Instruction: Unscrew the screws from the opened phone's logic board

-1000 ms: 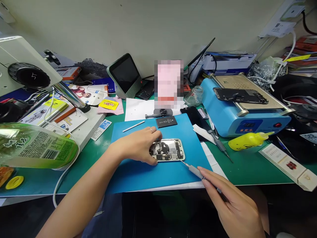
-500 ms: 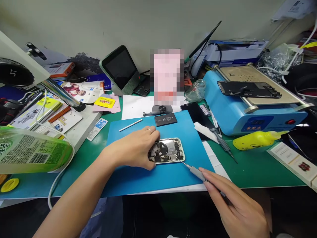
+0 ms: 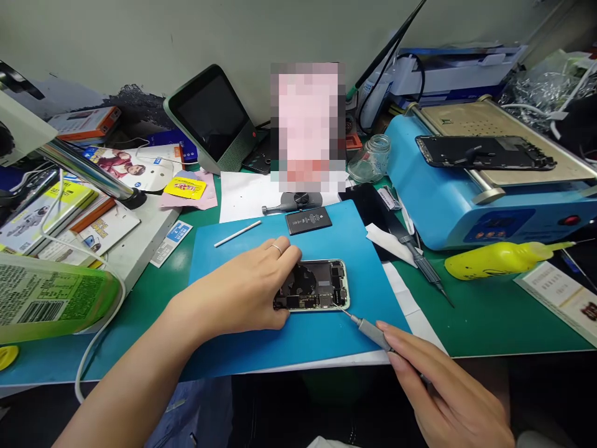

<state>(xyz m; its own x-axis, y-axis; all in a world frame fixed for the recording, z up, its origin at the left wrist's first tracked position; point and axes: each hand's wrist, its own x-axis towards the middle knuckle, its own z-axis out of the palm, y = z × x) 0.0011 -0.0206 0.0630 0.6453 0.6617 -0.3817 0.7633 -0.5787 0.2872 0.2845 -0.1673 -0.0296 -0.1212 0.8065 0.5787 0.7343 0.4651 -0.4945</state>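
Camera view shifted; hold unchanged. Left grip (image 3: 247,283) pinches opened phone (image 3: 321,286) on blue mat (image 3: 298,345); right grip (image 3: 452,386) pinches screwdriver (image 3: 372,333), tip still at phone's near edge, by right corner. Same spot, seemingly, still being worked.

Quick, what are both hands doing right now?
Left hand: closed around one end of the opened phone.
Right hand: closed, holding a screwdriver with its tip at the phone.
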